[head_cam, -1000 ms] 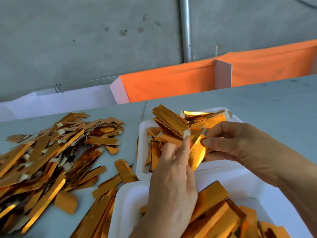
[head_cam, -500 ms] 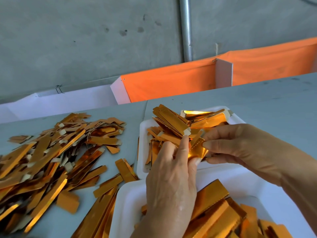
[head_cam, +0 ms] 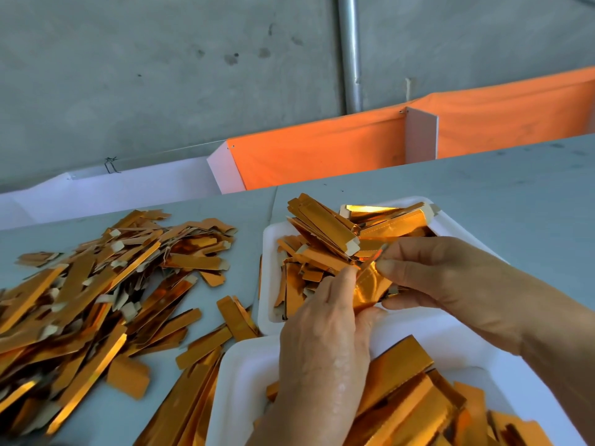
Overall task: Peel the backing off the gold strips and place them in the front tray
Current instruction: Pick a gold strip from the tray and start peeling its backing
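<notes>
- Two hands met over the far tray; my left hand and right hand both had hold of one strip, held just above the tray's near edge
- Left fingers were curled, thumb and forefinger pinching the strip's lower part; right thumb and forefinger pinched its upper end, the other right fingers folded loosely beneath
- Between the two pinches the strip looked creased and bowed; I judged it thin foil on paper, very light, floppy, quick to kink, and slick on the shiny face
- Best hold, I judged, was at the very end, where other strips showed a pale tab of backing; pinch the tab with one hand and the foil beside it with the other, then pull apart slowly along the length; whether the layers had parted yet, I could not tell
- Many strips lay in a loose pile on the table to the left, several with pale tabs showing; more filled the far tray, and more lay in the near tray under my wrists
- Torn foil or a strip sticking to itself seemed the main risk
</notes>
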Tool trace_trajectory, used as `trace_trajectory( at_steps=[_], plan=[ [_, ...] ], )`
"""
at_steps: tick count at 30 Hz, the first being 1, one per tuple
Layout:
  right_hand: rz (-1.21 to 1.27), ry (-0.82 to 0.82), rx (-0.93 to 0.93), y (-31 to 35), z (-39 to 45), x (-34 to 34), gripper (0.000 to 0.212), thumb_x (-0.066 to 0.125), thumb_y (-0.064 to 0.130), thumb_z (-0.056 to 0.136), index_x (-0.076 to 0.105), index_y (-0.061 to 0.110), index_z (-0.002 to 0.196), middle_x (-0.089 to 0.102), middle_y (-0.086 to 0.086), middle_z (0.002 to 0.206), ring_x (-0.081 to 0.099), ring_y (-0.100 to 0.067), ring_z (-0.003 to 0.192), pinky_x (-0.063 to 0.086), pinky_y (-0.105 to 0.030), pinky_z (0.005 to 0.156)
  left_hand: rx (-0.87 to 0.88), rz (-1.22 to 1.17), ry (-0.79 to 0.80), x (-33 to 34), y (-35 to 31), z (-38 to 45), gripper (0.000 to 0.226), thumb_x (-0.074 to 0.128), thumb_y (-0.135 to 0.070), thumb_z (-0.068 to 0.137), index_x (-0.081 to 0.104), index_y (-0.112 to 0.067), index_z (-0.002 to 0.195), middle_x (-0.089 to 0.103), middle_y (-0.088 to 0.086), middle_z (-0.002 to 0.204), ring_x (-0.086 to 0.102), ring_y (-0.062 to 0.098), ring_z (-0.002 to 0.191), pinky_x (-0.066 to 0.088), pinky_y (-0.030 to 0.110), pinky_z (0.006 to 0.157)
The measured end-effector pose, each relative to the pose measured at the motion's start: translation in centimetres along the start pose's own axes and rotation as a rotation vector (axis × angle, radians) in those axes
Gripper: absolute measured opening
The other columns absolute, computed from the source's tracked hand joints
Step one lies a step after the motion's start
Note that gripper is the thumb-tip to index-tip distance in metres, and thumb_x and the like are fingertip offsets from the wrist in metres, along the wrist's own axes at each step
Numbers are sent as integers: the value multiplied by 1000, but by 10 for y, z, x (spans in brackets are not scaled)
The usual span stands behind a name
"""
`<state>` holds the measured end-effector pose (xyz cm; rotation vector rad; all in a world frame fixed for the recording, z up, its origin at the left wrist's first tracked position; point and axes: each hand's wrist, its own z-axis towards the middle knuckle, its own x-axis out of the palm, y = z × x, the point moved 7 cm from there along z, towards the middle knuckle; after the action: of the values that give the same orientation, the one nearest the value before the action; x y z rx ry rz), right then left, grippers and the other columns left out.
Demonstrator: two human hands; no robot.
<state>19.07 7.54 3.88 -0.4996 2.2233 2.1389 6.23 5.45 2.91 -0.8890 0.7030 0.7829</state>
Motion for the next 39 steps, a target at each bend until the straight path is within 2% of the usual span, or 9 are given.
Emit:
trace_trajectory(
  at_steps=[4,8,13,17,20,23,28,36,39],
  plan=[
    [-58,-67,25,0,0,-2,21,58,23,93,69,5,88,71,-12,97,72,-20,85,55,-40,90,37,6,-9,-1,-4,-1,58,39,-55,90,23,-39,144,48,-20,130,49,1,114,27,9,80],
    [-100,-111,62,-2,0,-4,21,60,22,92,69,6,84,69,-16,97,71,-19,81,57,-39,86,57,15,-22,0,-7,-3,64,41,-53,90,19,-37,148,45,-20,137,48,1,119,26,9,81],
    [42,-82,95,-4,-1,-1,17,58,13,92,71,2,88,72,-13,96,71,-22,85,59,-32,81,63,57,-6,-2,-8,-2,56,59,-42,87,45,-27,139,62,-11,123,62,9,107,33,13,78],
    [42,-88,92,-5,-1,-2,20,59,16,92,71,0,91,73,-11,96,71,-24,88,59,-31,80,53,15,-1,2,-5,-3,63,38,-53,90,19,-38,148,46,-21,137,46,0,122,26,8,86],
    [59,-59,90,-3,-2,0,20,58,17,91,71,1,90,74,-8,93,72,-21,88,57,-35,85,50,-19,14,2,-2,-1,61,38,-54,90,20,-39,147,48,-22,134,46,0,120,38,12,93],
    [52,-79,94,-4,-1,-3,20,58,15,91,70,-2,91,72,-13,98,71,-25,90,57,-37,86,46,-90,49,4,-4,-1,70,28,-61,83,17,-39,148,44,-22,136,42,0,122,37,15,98],
    [61,-103,128,-5,-2,-3,18,58,11,91,69,-4,88,73,-15,92,72,-25,85,56,-39,88,33,-140,67,1,-6,0,68,18,-54,82,24,-35,147,49,-19,135,45,-2,121,40,15,99],
    [23,-120,171,-8,-1,-1,20,60,17,91,71,0,92,71,-15,98,71,-22,88,56,-41,88,61,-59,41,1,-7,0,49,30,-40,95,37,-30,143,57,-15,129,53,0,116,45,14,93],
    [7,-89,164,-6,-2,-1,22,61,19,90,71,-1,92,70,-15,99,71,-24,87,57,-41,86,40,-82,52,0,-4,0,44,32,-37,97,43,-30,140,60,-14,123,54,2,114,39,10,90]
  ],
)
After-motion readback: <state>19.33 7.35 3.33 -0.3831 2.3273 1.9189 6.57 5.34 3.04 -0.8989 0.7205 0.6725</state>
